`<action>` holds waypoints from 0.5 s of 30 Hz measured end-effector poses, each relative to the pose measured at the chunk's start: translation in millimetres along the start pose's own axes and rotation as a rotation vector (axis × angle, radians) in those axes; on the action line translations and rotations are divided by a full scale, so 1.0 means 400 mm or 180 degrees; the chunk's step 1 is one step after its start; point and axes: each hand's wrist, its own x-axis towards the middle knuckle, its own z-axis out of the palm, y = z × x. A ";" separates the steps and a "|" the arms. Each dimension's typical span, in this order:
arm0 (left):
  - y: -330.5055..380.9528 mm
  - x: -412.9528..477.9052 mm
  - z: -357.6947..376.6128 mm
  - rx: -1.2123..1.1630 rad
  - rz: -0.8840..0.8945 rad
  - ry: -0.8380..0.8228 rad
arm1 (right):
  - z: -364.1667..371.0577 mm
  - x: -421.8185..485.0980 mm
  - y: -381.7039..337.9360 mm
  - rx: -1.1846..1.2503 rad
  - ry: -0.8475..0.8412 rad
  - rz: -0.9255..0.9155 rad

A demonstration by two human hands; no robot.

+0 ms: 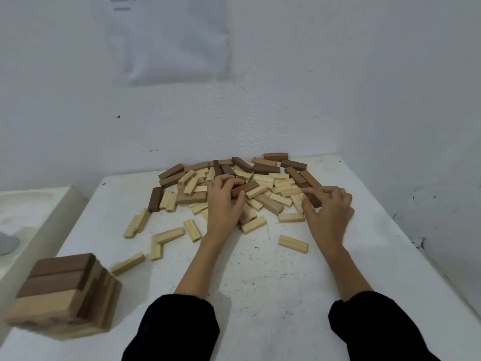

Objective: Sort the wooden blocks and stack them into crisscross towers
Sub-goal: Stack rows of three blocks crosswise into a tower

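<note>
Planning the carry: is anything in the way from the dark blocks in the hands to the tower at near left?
Loose pale blocks lie flat between the pile and the tower; lifted, both hands' dark blocks should pass over them.

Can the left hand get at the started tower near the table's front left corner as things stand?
Probably yes: the left hand is closed on a dark block in the pile, and only bare table lies between it and the tower.

Two bare forearms in pushed-up black sleeves (171,332) reached from the bottom edge toward the frame's centre. The left hand (225,204) lay palm down, fingers curled closed around a dark block (244,188). Right of centre, the right hand (329,212) pinched another dark block (312,200) between thumb and curled fingers.
</note>
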 end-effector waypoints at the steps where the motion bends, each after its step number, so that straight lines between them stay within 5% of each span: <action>1: -0.006 0.004 0.009 0.0069 -0.0002 -0.0005 | 0.002 0.009 0.007 -0.0083 0.0024 0.0104; 15: -0.025 0.001 0.022 0.0763 -0.0138 -0.0106 | -0.001 0.038 0.038 -0.0695 -0.0506 0.0506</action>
